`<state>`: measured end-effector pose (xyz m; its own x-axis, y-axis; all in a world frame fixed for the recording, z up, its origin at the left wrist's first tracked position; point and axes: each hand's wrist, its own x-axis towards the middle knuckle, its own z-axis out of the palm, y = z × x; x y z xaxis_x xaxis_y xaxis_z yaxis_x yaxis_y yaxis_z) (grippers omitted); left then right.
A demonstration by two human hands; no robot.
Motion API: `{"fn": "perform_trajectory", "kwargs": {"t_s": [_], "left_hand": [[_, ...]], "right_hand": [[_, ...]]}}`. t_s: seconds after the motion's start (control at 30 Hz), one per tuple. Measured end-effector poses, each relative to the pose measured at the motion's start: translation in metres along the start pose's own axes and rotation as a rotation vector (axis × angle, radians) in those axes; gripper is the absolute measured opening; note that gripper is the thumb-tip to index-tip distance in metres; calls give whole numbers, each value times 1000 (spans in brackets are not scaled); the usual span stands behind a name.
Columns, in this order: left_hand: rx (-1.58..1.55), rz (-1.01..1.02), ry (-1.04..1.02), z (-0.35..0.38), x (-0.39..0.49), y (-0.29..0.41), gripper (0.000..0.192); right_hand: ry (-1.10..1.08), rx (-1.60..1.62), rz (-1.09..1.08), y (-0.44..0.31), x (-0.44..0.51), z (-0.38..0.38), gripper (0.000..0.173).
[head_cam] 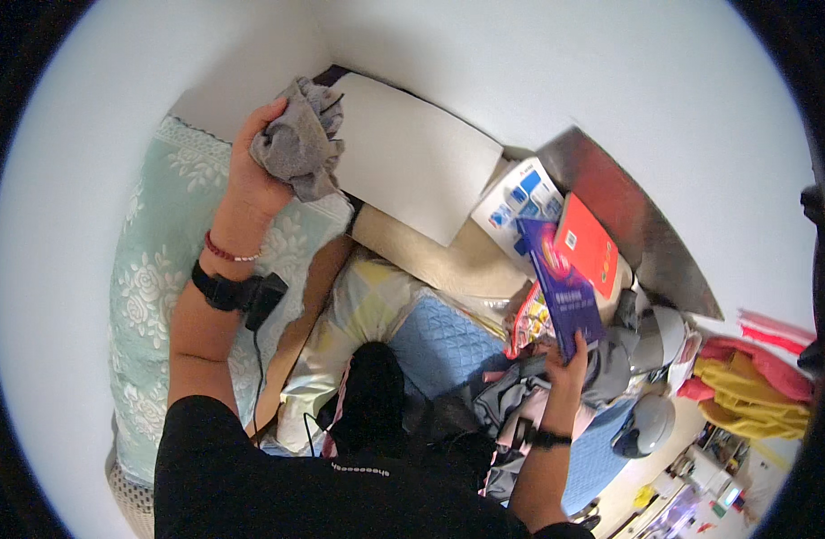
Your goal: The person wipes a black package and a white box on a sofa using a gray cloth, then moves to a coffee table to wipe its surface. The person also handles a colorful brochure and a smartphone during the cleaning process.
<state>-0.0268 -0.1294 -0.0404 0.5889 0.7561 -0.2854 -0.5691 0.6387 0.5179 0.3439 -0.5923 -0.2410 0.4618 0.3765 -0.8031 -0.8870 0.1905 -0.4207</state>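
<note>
A crumpled grey cloth (301, 141) is gripped in my left hand (254, 165), held up at the upper left beside a white board (412, 155). My right hand (566, 367) holds a purple book (564, 283) by its lower end. The far end of that book overlaps a white booklet with blue pictures (520, 202) and a red book (588, 246). Just left of the purple book lies a colourful plastic packet (532, 320).
A mint floral padded cover (149, 296) stands at the left. Yellow-and-white bedding (369, 303) and a blue quilted mat (446, 337) lie before me. Grey clothes (507, 397), grey-white helmets (655, 424) and yellow fabric (749, 397) are at the right; white walls surround the corner.
</note>
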Motion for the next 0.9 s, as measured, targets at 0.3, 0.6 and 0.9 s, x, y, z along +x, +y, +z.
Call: {"fn": "perform_trajectory", "kwargs": {"t_s": [0.3,0.6,0.9], "left_hand": [[114,423,-358,5,-36,81,58],[18,498,-125,-23,-13,92,55],[56,477,-56,-29,-10,92,45]], "right_hand": [[-244,-150,-84,66,-112,118,45],[-692,-471,-45,178,67,318,39],[-511,-696,49,220,105,329,35]]}}
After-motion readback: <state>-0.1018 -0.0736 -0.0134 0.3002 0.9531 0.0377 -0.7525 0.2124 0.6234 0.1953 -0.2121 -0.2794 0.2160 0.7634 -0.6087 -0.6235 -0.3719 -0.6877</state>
